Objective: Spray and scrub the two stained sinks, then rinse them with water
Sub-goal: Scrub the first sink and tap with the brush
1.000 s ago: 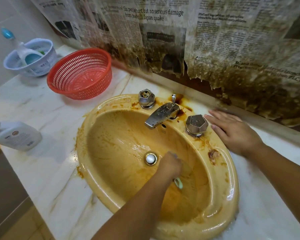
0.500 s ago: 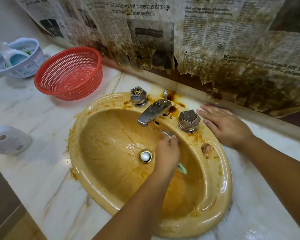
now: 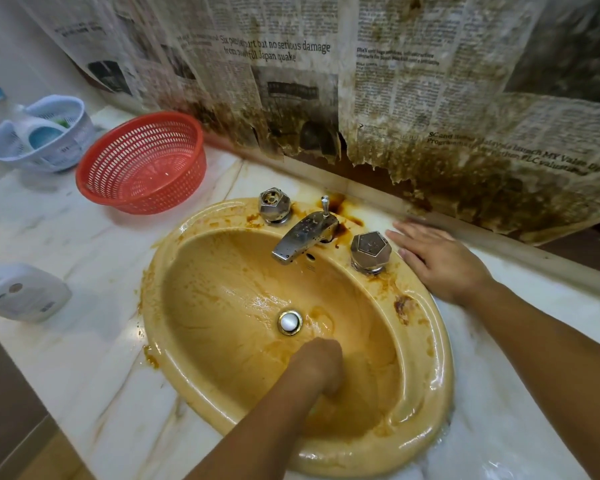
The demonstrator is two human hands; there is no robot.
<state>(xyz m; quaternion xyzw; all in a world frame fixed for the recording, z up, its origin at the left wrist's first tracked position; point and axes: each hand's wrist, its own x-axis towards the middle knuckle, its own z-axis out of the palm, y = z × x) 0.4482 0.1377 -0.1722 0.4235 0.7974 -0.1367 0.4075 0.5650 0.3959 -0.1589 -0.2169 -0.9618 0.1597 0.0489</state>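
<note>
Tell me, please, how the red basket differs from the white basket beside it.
The red basket looks larger than the white basket. The red basket stands nearer the sink; the white basket is farther off. The red basket shows nothing inside, while the white basket holds a white bottle with blue parts. Both are perforated plastic, upright on the marble counter.

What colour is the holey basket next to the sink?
The basket is red, shown best in the head view, the only one here.
</note>
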